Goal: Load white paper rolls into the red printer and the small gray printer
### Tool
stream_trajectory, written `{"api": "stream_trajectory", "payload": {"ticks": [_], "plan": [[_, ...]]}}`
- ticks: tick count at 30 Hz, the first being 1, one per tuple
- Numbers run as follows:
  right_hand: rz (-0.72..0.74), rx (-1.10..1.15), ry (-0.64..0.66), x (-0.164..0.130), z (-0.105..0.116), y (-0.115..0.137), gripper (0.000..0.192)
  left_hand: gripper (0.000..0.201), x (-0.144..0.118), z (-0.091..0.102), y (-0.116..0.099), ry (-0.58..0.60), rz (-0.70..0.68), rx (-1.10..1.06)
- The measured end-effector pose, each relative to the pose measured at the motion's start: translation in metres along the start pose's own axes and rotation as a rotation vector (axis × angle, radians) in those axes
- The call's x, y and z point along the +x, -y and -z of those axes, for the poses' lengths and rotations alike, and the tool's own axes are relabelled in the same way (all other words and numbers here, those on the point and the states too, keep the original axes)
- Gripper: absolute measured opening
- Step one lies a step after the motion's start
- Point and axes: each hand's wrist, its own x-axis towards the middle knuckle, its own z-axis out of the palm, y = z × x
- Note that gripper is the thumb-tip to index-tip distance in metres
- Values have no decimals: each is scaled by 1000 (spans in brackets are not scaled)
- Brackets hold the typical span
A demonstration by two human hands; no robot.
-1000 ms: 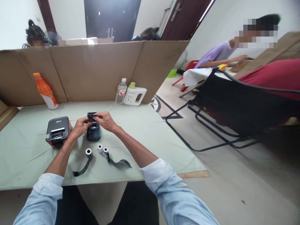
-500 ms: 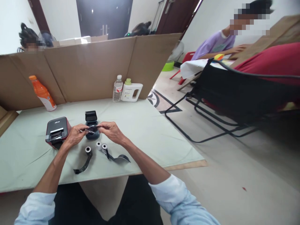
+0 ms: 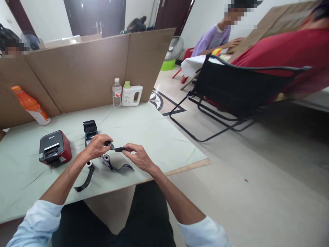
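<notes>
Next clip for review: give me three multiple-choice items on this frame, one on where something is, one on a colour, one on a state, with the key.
1. Where does the red printer stand?
A. on the table, left of the hands
B. on the chair
C. on the floor

2. What colour is the strip stretched between the hands?
A. white
B. black
C. orange

3. How is the lid of the small black printer?
A. shut
B. taken off and lying on the floor
C. flipped up, open

Key: 1 A, it sits on the table left of the left hand. 2 B, the strip held by that hand and the right hand is dark black. 3 C, the lid stands up behind the body.
</notes>
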Motion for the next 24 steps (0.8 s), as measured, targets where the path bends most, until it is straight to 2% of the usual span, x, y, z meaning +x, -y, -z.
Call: {"api": "stream_trajectory", "payload": {"ticks": [3,6,10,13,15,17,19,21,24], "plan": [[-16,-119,-12,-18,11,-18,16,32,19,-16,-12,181,-54,49],[-13,-207,38,-33,16,-34,12,34,29,-35,-18,366,-78,113],[47,-230,94,-42,15,-39,11,39,33,-45,-19,449,-87,72],[61,-222,114,-43,15,-34,9,46,31,-27,-15,446,-49,-40],[62,-204,118,-44,17,-29,10,45,26,-3,-8,355,22,-84],[62,-169,100,-47,21,-23,14,39,14,23,0,209,91,-72],[50,-127,65,-50,24,-18,19,37,-5,43,9,189,144,-37],[36,-97,28,-54,26,-13,22,36,-27,52,15,218,201,-12],[67,-80,-43,-56,22,-5,22,43,-56,42,18,257,241,26]]}}
